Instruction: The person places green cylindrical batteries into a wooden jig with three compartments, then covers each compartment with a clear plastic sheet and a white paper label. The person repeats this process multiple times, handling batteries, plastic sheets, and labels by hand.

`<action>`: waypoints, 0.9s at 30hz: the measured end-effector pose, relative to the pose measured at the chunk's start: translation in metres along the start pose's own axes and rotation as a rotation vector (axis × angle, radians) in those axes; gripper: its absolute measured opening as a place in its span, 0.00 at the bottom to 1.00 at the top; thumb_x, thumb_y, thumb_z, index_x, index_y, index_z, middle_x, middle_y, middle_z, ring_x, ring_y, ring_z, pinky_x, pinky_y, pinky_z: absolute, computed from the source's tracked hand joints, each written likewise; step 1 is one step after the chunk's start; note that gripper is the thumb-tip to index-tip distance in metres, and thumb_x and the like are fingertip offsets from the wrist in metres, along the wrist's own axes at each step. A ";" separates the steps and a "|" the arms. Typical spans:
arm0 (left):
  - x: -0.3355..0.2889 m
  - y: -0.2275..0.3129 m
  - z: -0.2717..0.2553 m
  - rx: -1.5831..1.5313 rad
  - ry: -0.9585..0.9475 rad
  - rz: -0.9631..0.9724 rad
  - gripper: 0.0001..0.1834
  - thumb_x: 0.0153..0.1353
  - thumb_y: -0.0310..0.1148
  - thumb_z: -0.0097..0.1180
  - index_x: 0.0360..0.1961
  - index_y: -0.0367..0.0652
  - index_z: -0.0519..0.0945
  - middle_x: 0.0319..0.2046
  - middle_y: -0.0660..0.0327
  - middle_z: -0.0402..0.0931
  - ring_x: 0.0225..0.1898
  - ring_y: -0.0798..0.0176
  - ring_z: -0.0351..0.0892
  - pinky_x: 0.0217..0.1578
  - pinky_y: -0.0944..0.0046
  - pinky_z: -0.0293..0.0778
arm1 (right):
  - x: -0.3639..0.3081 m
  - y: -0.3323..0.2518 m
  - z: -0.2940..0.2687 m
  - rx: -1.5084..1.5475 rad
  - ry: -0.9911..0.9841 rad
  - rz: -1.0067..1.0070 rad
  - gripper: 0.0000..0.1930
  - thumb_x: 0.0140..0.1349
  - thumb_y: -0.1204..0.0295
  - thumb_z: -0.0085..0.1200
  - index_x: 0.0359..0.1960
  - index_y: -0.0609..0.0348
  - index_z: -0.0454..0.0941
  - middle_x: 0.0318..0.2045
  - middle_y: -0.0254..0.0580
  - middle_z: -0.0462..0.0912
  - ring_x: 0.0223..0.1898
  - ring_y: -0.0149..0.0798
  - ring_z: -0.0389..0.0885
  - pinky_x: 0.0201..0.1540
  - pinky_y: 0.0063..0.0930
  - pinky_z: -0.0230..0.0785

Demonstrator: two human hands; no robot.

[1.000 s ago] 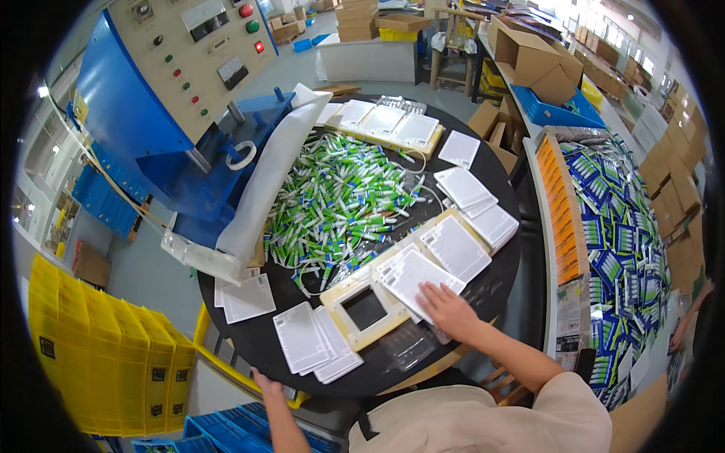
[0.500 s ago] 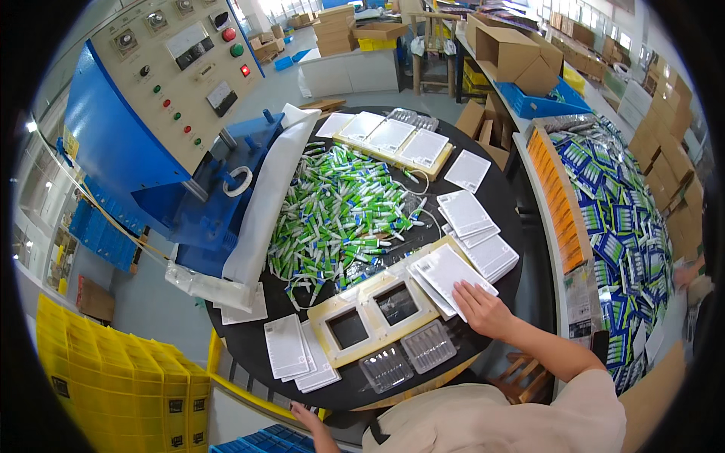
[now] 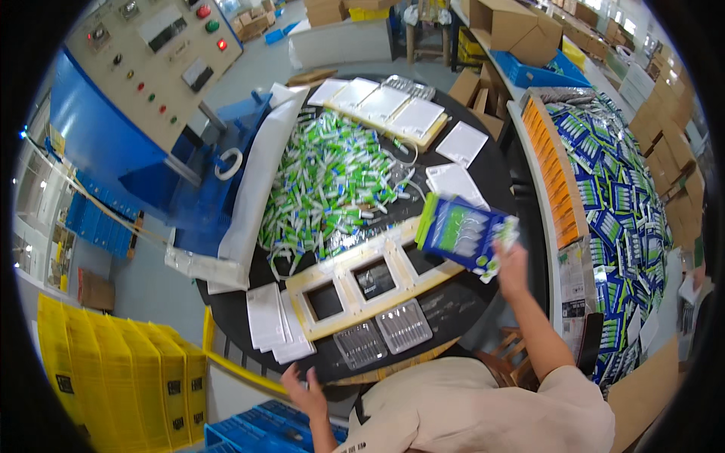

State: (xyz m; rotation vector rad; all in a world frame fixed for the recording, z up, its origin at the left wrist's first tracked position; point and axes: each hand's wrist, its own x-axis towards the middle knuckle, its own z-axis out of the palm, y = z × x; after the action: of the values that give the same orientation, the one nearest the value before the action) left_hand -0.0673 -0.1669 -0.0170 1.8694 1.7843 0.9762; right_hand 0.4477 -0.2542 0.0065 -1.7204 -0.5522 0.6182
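The round black tabletop (image 3: 464,306) spreads in front of me on a workshop floor, a press with a beige control panel (image 3: 162,68) at its far left.

The blue-and-green blister pack (image 3: 457,230) is in the air over the right end of the nearer cream jig (image 3: 349,294). It lies left of and a little beyond my right hand (image 3: 513,268), its long axis running left to right and sloping down toward me. I am clamped on its right end; blur hides my exact finger placement and whether several packs overlap there. My left hand (image 3: 306,389) is well apart at the near edge, empty, fingers spread.

Counting outward: three openings in that jig, the rightmost partly covered; two clear blister trays (image 3: 404,326) just before it; three visible cards in the white card fan (image 3: 266,317) at its left; one lone white card (image 3: 462,143); four cards along the far jig (image 3: 432,136). The green-and-white tubes (image 3: 325,189) are too many to count.
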 end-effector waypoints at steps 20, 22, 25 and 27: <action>0.064 0.061 0.054 0.283 -1.101 0.670 0.08 0.56 0.35 0.65 0.35 0.46 0.89 0.35 0.60 0.85 0.38 0.50 0.84 0.39 0.54 0.80 | -0.095 -0.019 0.137 -0.942 -1.070 -0.756 0.17 0.46 0.58 0.73 0.32 0.53 0.83 0.37 0.36 0.82 0.48 0.44 0.81 0.45 0.42 0.73; 0.067 0.064 0.054 0.284 -1.112 0.674 0.07 0.56 0.35 0.65 0.34 0.46 0.89 0.35 0.60 0.85 0.37 0.49 0.84 0.39 0.53 0.80 | -0.080 -0.017 0.136 -0.816 -1.157 -0.575 0.11 0.48 0.61 0.72 0.29 0.52 0.85 0.33 0.38 0.84 0.44 0.47 0.83 0.42 0.44 0.74; 0.066 0.070 0.051 0.271 -1.063 0.654 0.06 0.56 0.34 0.64 0.33 0.46 0.88 0.34 0.59 0.85 0.37 0.50 0.84 0.38 0.54 0.79 | -0.068 -0.017 0.133 -0.839 -1.241 -0.518 0.08 0.57 0.64 0.65 0.31 0.53 0.84 0.32 0.37 0.82 0.42 0.46 0.82 0.41 0.42 0.76; 0.059 0.076 0.041 0.233 -0.988 0.614 0.05 0.55 0.33 0.65 0.32 0.46 0.88 0.34 0.60 0.85 0.36 0.51 0.84 0.38 0.54 0.79 | -0.074 -0.019 0.132 -0.873 -1.193 -0.649 0.07 0.58 0.66 0.63 0.32 0.55 0.84 0.34 0.39 0.82 0.43 0.46 0.82 0.41 0.43 0.76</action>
State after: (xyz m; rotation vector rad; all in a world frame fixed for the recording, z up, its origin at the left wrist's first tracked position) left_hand 0.0124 -0.1108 0.0203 2.4607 0.7624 -0.0982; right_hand 0.3047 -0.2025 0.0076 -1.5858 -2.3818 0.9522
